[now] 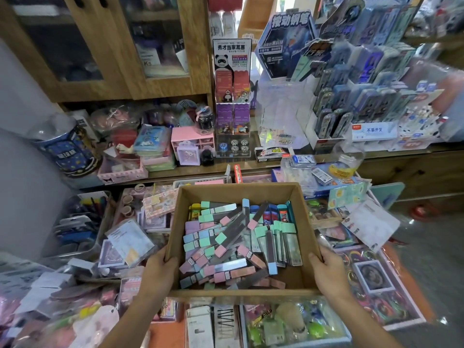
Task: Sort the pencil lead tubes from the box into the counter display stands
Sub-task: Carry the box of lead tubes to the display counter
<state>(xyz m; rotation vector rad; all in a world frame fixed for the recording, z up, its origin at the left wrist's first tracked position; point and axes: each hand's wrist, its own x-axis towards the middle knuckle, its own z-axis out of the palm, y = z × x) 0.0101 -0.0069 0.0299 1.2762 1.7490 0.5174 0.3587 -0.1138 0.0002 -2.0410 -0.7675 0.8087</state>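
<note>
Left hand [160, 270], right hand [329, 272] grip box [238, 192] — fingers hidden.

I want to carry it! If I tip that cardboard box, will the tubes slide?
Probably: the pencil lead tubes lie loose and criss-crossed, so they would likely slide to the low side. Bare floor shows in the cardboard box, leaving room to shift. Being wide, it may tilt one-handed; the left hand and right hand each grip a side.

Brown cardboard box [305, 217], lead tubes [226, 243] capped mint, pink, lilac, blue; pink mini drawers [192, 139]
</note>
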